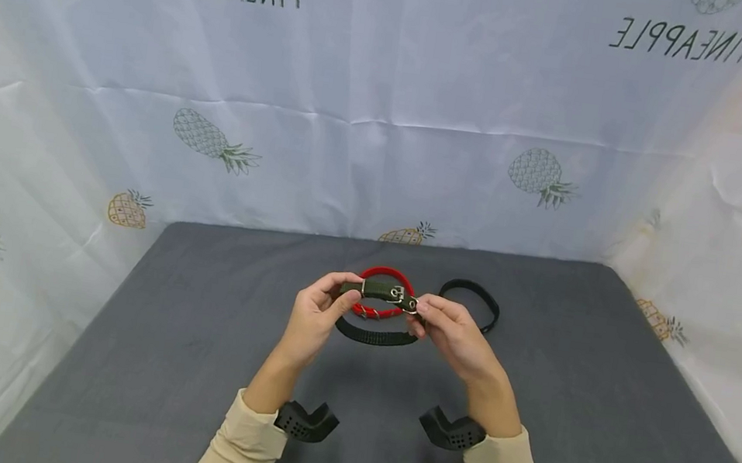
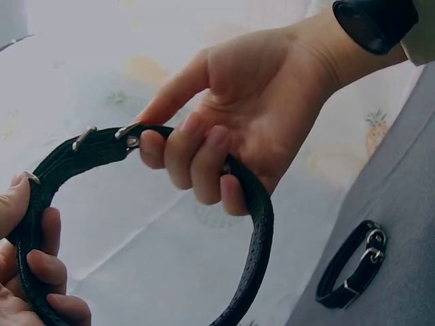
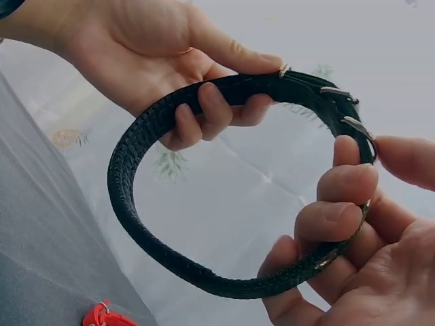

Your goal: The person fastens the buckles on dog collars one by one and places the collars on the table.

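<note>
A dark green buckled collar [image 1: 374, 337], closed into a loop, is held up between both hands above the grey table. My left hand [image 1: 314, 314] pinches its band beside a metal keeper, thumb on the near face and fingers curled round behind. At the buckle [image 1: 398, 294] end, my right hand [image 1: 459, 337] grips the strap near a metal ring. The right wrist view shows the whole loop of the collar [image 3: 122, 176], with the fingers of the right hand [image 3: 380, 265] wrapped round it.
Behind the held collar, a red collar [image 1: 388, 271] lies on the grey table [image 1: 185, 363]. To its right is a black collar [image 1: 497, 307], whose buckle shows in the left wrist view. Pale pineapple-print curtains [image 1: 377, 185] hang behind and at both sides.
</note>
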The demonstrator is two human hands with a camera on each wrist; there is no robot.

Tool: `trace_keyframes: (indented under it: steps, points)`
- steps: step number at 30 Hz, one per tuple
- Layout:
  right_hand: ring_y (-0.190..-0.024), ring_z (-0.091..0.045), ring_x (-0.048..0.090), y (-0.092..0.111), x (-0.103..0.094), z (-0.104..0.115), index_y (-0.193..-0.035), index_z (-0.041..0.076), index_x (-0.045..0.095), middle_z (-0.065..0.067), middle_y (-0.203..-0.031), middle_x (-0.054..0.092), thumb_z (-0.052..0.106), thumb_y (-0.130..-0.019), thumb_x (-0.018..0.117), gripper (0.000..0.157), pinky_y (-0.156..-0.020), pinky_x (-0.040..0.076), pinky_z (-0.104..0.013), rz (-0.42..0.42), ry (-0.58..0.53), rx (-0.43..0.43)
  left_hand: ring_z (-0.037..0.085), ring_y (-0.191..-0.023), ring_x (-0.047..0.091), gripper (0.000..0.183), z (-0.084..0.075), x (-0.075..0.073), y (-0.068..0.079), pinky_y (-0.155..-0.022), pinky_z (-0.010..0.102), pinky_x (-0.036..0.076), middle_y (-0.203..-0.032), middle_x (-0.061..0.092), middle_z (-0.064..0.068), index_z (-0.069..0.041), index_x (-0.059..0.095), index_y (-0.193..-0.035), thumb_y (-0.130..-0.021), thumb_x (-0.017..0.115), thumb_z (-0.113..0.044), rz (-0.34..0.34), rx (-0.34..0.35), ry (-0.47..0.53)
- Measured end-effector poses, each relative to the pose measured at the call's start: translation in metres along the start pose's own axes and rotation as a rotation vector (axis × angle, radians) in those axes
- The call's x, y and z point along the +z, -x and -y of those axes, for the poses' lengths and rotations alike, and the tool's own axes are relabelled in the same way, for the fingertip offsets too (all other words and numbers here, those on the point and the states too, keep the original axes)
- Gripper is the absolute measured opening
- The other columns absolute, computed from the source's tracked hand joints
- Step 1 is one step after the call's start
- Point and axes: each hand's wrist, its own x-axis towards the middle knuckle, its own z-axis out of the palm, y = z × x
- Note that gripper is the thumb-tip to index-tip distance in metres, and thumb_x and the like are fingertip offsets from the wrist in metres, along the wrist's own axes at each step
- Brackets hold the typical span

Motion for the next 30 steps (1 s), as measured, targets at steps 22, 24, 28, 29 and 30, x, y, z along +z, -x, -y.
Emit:
trace_keyframes:
  steps: [22, 24, 28, 29, 30]
  points:
    - [-0.095, -0.006, 0.058, 0.013, -0.016, 0.001, -0.119, 0.016, 0.061, 0.009, -0.102, 0.064, 0.000, -0.103, 0.035, 0.034, -0.092, 0.048, -0.022, 0.213, -0.063, -0.053, 0.003, -0.082, 0.050, 0.034, -0.008, -0.009, 0.000, -0.075, 0.018, 0.045, -0.093, 0.054, -0.008, 0.007, 0.052, -0.122, -0.098, 0.056, -0.016, 0.137, -0.025, -0.025]
    - [-0.095, -0.006, 0.057, 0.012, -0.016, 0.001, -0.119, 0.016, 0.061, 0.008, -0.103, 0.064, 0.001, -0.103, 0.037, 0.033, -0.092, 0.048, -0.022, 0.219, -0.049, -0.053, 0.002, -0.084, 0.052, 0.032, -0.008, -0.012, 0.000, -0.076, 0.018, 0.046, -0.095, 0.055, -0.007, 0.007, 0.052, -0.122, -0.098, 0.055, -0.014, 0.155, -0.027, -0.032]
    - [-0.095, -0.006, 0.057, 0.012, -0.017, 0.002, -0.118, 0.017, 0.062, 0.008, -0.103, 0.064, 0.003, -0.102, 0.040, 0.031, -0.092, 0.047, -0.021, 0.206, -0.009, -0.047, 0.002, -0.092, 0.057, 0.030, -0.007, -0.018, 0.001, -0.082, 0.019, 0.050, -0.103, 0.058, -0.009, 0.004, 0.053, -0.122, -0.097, 0.056, -0.012, 0.179, -0.046, -0.072]
    - [-0.095, -0.006, 0.057, 0.012, -0.017, 0.002, -0.117, 0.018, 0.063, 0.008, -0.103, 0.064, 0.003, -0.102, 0.041, 0.030, -0.092, 0.047, -0.021, 0.201, -0.001, -0.043, 0.002, -0.094, 0.058, 0.030, -0.006, -0.020, 0.001, -0.084, 0.019, 0.050, -0.105, 0.058, -0.010, 0.004, 0.053, -0.122, -0.097, 0.057, -0.012, 0.177, -0.051, -0.088]
    - [-0.095, -0.006, 0.056, 0.012, -0.017, 0.002, -0.117, 0.018, 0.063, 0.008, -0.103, 0.064, 0.004, -0.102, 0.042, 0.030, -0.092, 0.047, -0.021, 0.194, 0.007, -0.039, 0.002, -0.096, 0.059, 0.030, -0.005, -0.022, 0.001, -0.085, 0.019, 0.051, -0.106, 0.059, -0.010, 0.003, 0.054, -0.122, -0.096, 0.058, -0.012, 0.172, -0.057, -0.102]
